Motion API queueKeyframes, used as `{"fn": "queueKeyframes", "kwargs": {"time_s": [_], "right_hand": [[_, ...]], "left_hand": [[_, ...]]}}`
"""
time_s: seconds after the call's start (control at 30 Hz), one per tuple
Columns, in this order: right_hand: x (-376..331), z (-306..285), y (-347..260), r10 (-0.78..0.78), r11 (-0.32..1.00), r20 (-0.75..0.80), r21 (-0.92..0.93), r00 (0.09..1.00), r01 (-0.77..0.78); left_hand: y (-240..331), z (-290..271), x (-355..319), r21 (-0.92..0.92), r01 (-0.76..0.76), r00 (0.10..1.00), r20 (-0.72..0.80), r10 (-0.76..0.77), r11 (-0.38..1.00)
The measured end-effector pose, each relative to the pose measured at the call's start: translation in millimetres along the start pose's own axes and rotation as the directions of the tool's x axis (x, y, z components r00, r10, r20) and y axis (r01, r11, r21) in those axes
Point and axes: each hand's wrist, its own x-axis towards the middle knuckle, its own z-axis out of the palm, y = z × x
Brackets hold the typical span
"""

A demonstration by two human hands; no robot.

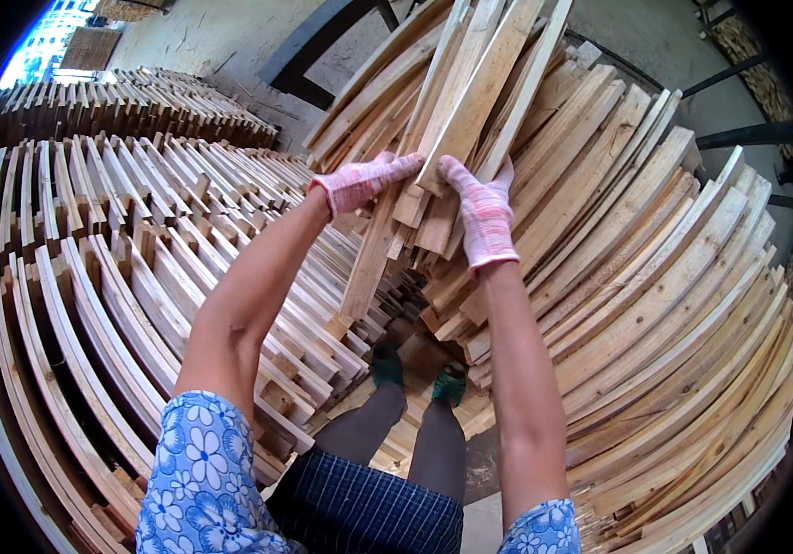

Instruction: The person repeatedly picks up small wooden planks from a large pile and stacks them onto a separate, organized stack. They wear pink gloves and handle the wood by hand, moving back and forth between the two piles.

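At the upper centre of the frame, both gloved hands grip a bundle of wooden slats (pixel 456 102) raised before the person. The left hand (pixel 364 182) closes on its lower left edge; the right hand (pixel 481 210) clasps its lower right. Stacked slats (pixel 91 249) fill the left, a loose slat pile (pixel 673 305) the right.

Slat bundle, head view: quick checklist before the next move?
1. Left hand on the slat bundle: ok, gloved fingers against it.
2. Right hand on the bundle: ok, gripping from the right.
3. Bundle aligned: not ok, slats fan out at different angles.
4. Feet placed: ok, in the gap between piles.
5. Right pile stable: cannot tell.
6. Left stacked rows out of the way: ok.
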Motion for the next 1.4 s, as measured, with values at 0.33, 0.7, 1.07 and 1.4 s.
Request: {"fn": "queueKeyframes", "kwargs": {"time_s": [0.33,0.7,1.07,1.4], "right_hand": [[-12.4,-22.5,-47.7,0.134,0.988,0.056,-0.084,0.989,-0.129],[-141.0,-109.5,-189.7,0.465,0.875,0.201,-0.252,0.862,-0.414],[-225.7,-102.7,-155.1,0.433,0.901,0.182,-0.040,0.883,-0.433],[-336.8,-85.8,-280.9,0.273,0.948,0.133,-0.206,0.953,-0.243]], "left_hand": [[30.2,43.3,-21.9,-0.610,0.024,0.999,0.032,-0.006,0.792],[70.3,202.7,-155.9,-0.971,0.152,0.936,0.202,0.287,0.185],[57.2,210.2,-212.7,-0.878,-0.184,0.981,-0.134,0.144,0.442],[145.3,213.5,-355.8,-0.888,-0.274,0.949,-0.188,0.251,0.369]]}}
